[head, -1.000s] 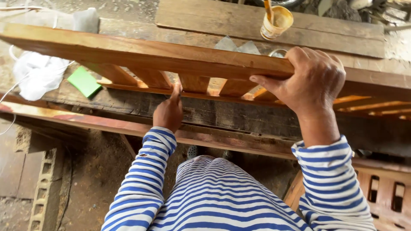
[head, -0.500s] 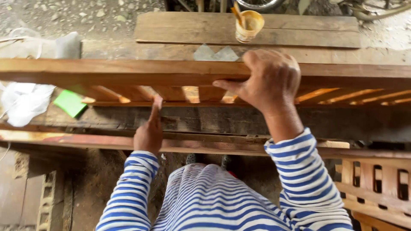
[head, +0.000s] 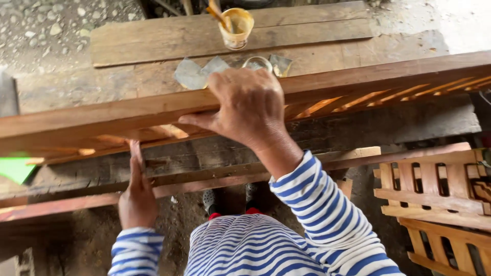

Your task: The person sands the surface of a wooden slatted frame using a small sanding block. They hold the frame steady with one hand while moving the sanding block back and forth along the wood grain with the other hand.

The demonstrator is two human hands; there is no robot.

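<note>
A long slatted wooden frame (head: 358,82) stands on edge across a rough workbench (head: 128,82). My right hand (head: 245,107) is clamped over its top rail near the middle, thumb hooked underneath. Below the frame, my left hand (head: 137,197) reaches up with its fingers pressed flat against the frame's lower rail and slats; it grips nothing that I can make out. Both arms wear blue-and-white striped sleeves.
A small cup of yellowish glue with a stick (head: 234,24) stands on a plank at the back. Grey sandpaper scraps (head: 197,71) and a glass rim (head: 257,62) lie behind my right hand. A green pad (head: 14,167) sits at far left. More slatted frames (head: 434,199) lean at right.
The view has shifted right and tilted, so the frame now slopes up to the right. My left hand has slid lower and left along the lower rail. My right hand keeps its grip.
</note>
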